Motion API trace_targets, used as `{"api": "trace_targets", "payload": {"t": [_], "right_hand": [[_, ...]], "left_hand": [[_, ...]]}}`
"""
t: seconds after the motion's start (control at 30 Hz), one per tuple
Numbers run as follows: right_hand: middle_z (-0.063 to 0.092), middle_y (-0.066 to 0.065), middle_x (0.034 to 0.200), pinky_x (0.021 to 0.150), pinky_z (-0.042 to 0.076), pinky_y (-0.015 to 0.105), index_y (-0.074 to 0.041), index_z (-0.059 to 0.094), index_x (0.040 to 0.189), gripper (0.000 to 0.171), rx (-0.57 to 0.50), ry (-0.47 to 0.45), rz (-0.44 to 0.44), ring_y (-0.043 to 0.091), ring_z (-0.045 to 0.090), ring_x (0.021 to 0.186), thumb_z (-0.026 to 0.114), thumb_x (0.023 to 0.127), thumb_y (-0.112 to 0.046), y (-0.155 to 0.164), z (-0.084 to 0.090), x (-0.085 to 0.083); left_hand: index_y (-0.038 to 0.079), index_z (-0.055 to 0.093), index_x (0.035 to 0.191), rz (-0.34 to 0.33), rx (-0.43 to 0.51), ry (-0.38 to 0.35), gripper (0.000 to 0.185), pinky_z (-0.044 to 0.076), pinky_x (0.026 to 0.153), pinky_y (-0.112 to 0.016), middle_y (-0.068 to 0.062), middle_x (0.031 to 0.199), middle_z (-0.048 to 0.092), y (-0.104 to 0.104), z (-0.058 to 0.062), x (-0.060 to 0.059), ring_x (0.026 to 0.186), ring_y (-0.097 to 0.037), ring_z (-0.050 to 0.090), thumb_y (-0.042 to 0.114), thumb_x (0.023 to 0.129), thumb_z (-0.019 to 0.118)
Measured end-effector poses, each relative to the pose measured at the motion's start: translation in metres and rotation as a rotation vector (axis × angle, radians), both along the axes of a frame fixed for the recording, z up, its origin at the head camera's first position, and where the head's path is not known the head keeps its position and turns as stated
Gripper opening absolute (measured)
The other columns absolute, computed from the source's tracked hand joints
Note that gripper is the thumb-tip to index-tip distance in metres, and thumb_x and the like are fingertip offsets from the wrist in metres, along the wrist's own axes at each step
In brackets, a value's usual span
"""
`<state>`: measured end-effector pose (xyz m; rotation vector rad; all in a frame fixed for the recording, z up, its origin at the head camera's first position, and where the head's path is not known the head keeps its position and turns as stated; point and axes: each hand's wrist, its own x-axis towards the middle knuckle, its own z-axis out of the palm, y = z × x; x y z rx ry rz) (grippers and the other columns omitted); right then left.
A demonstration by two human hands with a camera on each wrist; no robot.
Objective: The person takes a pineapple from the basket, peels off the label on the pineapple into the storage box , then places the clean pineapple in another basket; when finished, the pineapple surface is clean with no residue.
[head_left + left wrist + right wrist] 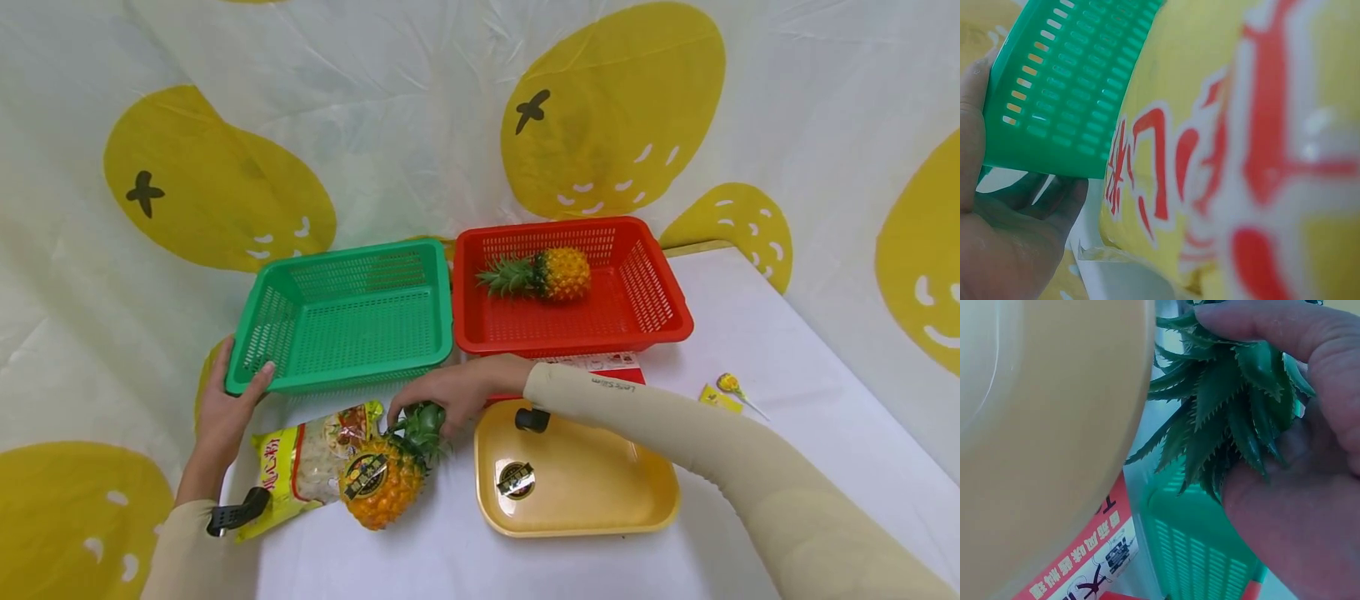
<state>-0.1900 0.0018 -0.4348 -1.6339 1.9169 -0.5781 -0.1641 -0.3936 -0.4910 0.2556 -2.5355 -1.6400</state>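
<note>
Pineapple (382, 482) on table: crown toward R hand (450, 392), which grasps leaves; L hand (225, 408) grips green basket (345, 312) rim.

left hand (997, 231) gripping green basket (1066, 87), yellow packet (1241, 156)

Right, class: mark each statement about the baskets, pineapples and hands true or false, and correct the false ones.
1. The right hand grips the leafy crown of the near pineapple. True.
2. The green basket holds a pineapple. False: it holds nothing; the far pineapple lies in the red basket.
3. The left hand holds the green basket's front corner. True.
4. The yellow tray sits left of the snack bag. False: it sits to its right.
5. The red basket stands right of the green one. True.
</note>
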Motion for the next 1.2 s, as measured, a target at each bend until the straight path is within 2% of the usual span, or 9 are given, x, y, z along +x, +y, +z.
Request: {"api": "trace_targets", "payload": {"t": [0.27, 0.43, 0.6, 0.7, 0.77, 0.9, 0.97, 1.13, 1.2], "right_hand": [[0.059, 0.002, 0.143, 0.111, 0.035, 0.023, -0.013, 0.059, 0.144, 0.066, -0.023, 0.015, 0.049, 0.021, 0.053, 0.132, 0.080, 0.085, 0.007, -0.008, -0.014, -0.005], [0.058, -0.001, 0.143, 0.109, 0.036, 0.022, -0.017, 0.060, 0.145, 0.071, 0.044, 0.021, 0.007, 0.017, 0.052, 0.129, 0.081, 0.083, 0.010, -0.008, -0.014, -0.007], [0.058, -0.001, 0.143, 0.110, 0.037, 0.023, -0.019, 0.062, 0.146, 0.070, 0.093, 0.011, -0.002, 0.012, 0.051, 0.128, 0.082, 0.085, 0.009, -0.008, -0.014, -0.009], [0.059, 0.000, 0.143, 0.110, 0.039, 0.025, -0.019, 0.063, 0.145, 0.070, 0.105, 0.012, 0.003, 0.011, 0.051, 0.125, 0.082, 0.085, 0.010, -0.008, -0.014, -0.009], [0.060, 0.000, 0.143, 0.110, 0.040, 0.026, -0.019, 0.063, 0.145, 0.071, 0.111, 0.021, 0.004, 0.010, 0.051, 0.125, 0.081, 0.084, 0.011, -0.008, -0.013, -0.009], [0.060, -0.001, 0.142, 0.109, 0.041, 0.026, -0.019, 0.063, 0.146, 0.073, 0.120, 0.026, -0.003, 0.012, 0.052, 0.124, 0.081, 0.083, 0.012, -0.008, -0.013, -0.009], [0.060, -0.001, 0.141, 0.108, 0.042, 0.026, -0.019, 0.063, 0.146, 0.073, 0.121, 0.026, -0.007, 0.012, 0.052, 0.124, 0.081, 0.083, 0.013, -0.008, -0.013, -0.009], [0.062, -0.002, 0.141, 0.109, 0.042, 0.028, -0.018, 0.065, 0.144, 0.071, 0.120, 0.026, -0.008, 0.014, 0.054, 0.126, 0.080, 0.083, 0.014, -0.008, -0.016, -0.008], [0.062, -0.002, 0.141, 0.110, 0.042, 0.028, -0.018, 0.066, 0.144, 0.070, 0.124, 0.014, -0.011, 0.014, 0.054, 0.127, 0.080, 0.083, 0.015, -0.008, -0.017, -0.008]], "left_hand": [[0.045, 0.007, 0.169, 0.015, 0.002, -0.012, 0.088, 0.046, 0.090, -0.010, -0.014, 0.169, 0.021, -0.001, 0.000, -0.002, 0.131, -0.030, 0.037, 0.044, 0.104, 0.067], [0.045, 0.007, 0.169, 0.023, -0.007, -0.010, 0.088, 0.046, 0.095, -0.013, -0.013, 0.170, 0.020, 0.000, 0.003, -0.003, 0.133, -0.032, 0.036, 0.045, 0.104, 0.066], [0.046, 0.006, 0.169, 0.032, -0.025, -0.029, 0.089, 0.040, 0.115, -0.041, -0.012, 0.171, 0.020, 0.001, 0.003, -0.003, 0.139, -0.036, 0.033, 0.047, 0.104, 0.066], [0.045, 0.005, 0.169, 0.033, -0.036, -0.038, 0.090, 0.035, 0.117, -0.056, -0.012, 0.172, 0.018, 0.001, 0.003, -0.004, 0.141, -0.039, 0.030, 0.049, 0.103, 0.066], [0.044, 0.004, 0.169, 0.025, -0.042, -0.039, 0.090, 0.038, 0.116, -0.053, -0.013, 0.172, 0.018, 0.001, 0.004, -0.004, 0.140, -0.039, 0.031, 0.049, 0.104, 0.065], [0.041, 0.003, 0.170, -0.002, -0.068, -0.031, 0.090, 0.048, 0.104, -0.029, -0.016, 0.170, 0.021, 0.000, 0.008, -0.003, 0.134, -0.038, 0.035, 0.048, 0.105, 0.064], [0.040, 0.004, 0.171, -0.008, -0.090, -0.024, 0.090, 0.050, 0.102, -0.028, -0.017, 0.169, 0.022, 0.001, 0.009, -0.002, 0.132, -0.038, 0.037, 0.048, 0.105, 0.064], [0.032, 0.010, 0.172, 0.057, -0.115, 0.010, 0.091, 0.034, 0.118, -0.057, -0.015, 0.167, 0.027, 0.008, 0.011, 0.002, 0.139, -0.038, 0.033, 0.048, 0.103, 0.067], [0.030, 0.011, 0.172, 0.112, -0.113, 0.032, 0.092, 0.030, 0.119, -0.059, -0.013, 0.168, 0.027, 0.012, 0.011, 0.007, 0.144, -0.038, 0.032, 0.048, 0.102, 0.069]]}}
